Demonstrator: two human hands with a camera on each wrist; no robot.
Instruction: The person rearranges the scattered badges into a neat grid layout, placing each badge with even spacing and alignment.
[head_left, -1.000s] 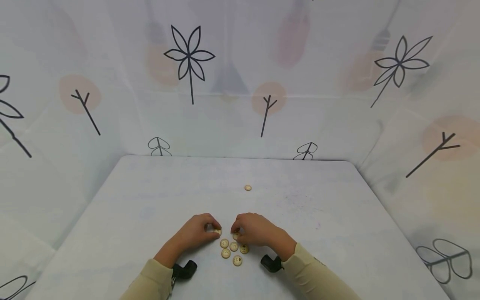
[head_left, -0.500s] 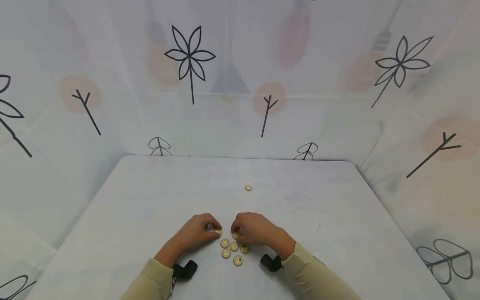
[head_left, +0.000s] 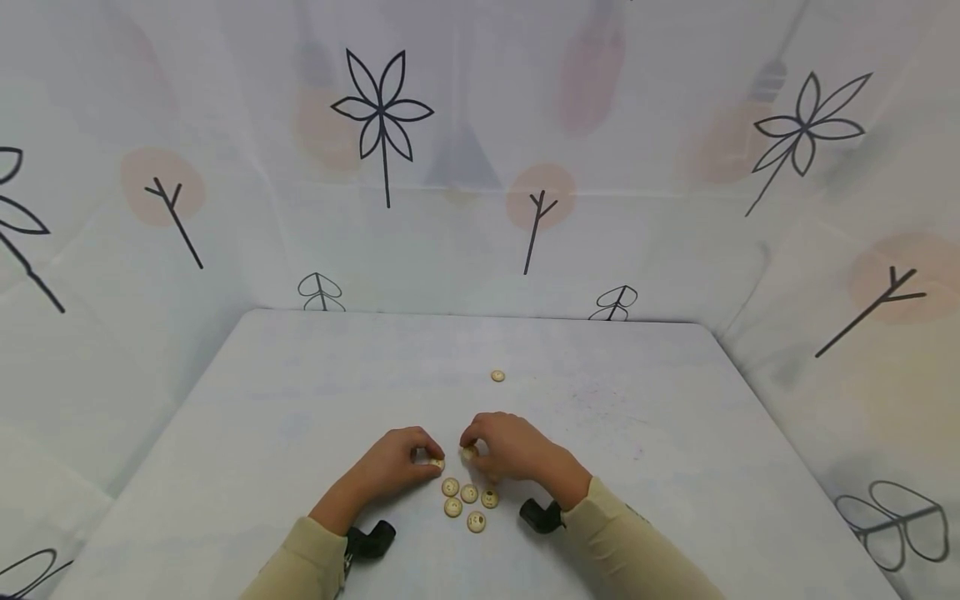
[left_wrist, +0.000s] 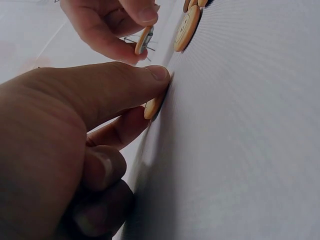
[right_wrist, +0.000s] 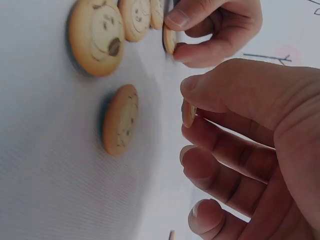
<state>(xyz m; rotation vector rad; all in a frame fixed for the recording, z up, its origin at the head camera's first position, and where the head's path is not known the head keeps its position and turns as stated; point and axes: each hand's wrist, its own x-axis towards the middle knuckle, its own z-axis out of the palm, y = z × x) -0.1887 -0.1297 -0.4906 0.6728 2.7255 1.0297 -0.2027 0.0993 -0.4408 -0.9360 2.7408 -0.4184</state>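
My left hand (head_left: 397, 458) pinches a small round wooden disc (left_wrist: 154, 104) between thumb and index finger, its edge right at the white tabletop. Across from it, my right hand (head_left: 517, 450) holds a similar disc (right_wrist: 189, 114) by thumb and index fingertip, lifted off the table. In the left wrist view that lifted disc (left_wrist: 144, 41) shows a dark, shiny patch on its underside. Several more discs lie in a loose group nearer the body, among them one (head_left: 476, 522) at the front. Simple faces are drawn on those discs (right_wrist: 97, 37) in the right wrist view.
A lone disc (head_left: 498, 376) lies farther back on the white table (head_left: 337, 367). Black wrist-worn devices (head_left: 542, 517) hang by both sleeves near the tabletop. Patterned cloth (head_left: 465, 250) with drawn flowers and twigs surrounds the table's back and sides.
My right hand has raised its disc and shifted slightly away from the group. My left hand keeps its place and its pinch on the other disc.
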